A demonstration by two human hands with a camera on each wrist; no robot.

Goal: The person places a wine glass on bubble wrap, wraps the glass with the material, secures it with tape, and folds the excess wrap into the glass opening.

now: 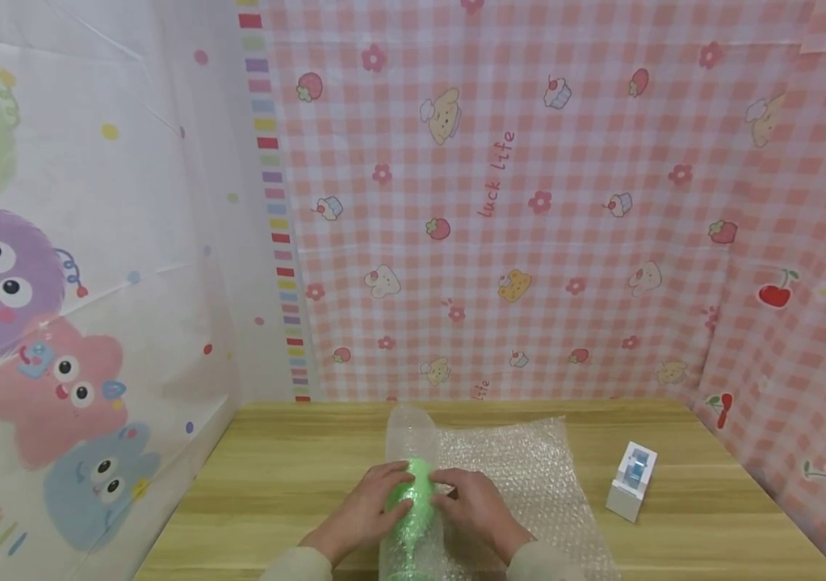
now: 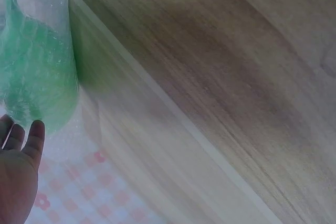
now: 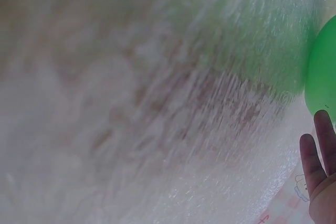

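Step looks like wrapping: smooth green rounded object [image 1: 421, 482], material unclear, lies on the wood-grain bench [image 1: 289, 468] between the hands, inside a fold of clear bubble-wrap sheet [image 1: 522, 464]. Left wrist view shows plastic over its left side; right wrist view shows some green apparently bare. Left hand [image 1: 365, 510] has fingers spread over the roll's left; right hand [image 1: 481, 510] has fingers extended against its right side, no pinch that I can see. Rest of the sheet runs flat to the right, so my read: early wrap, next move calls for tucking the edge snug, then rolling rightward. White boxy tape dispenser with blue core [image 1: 631, 482] sits apart, untouched; likely for sealing later.
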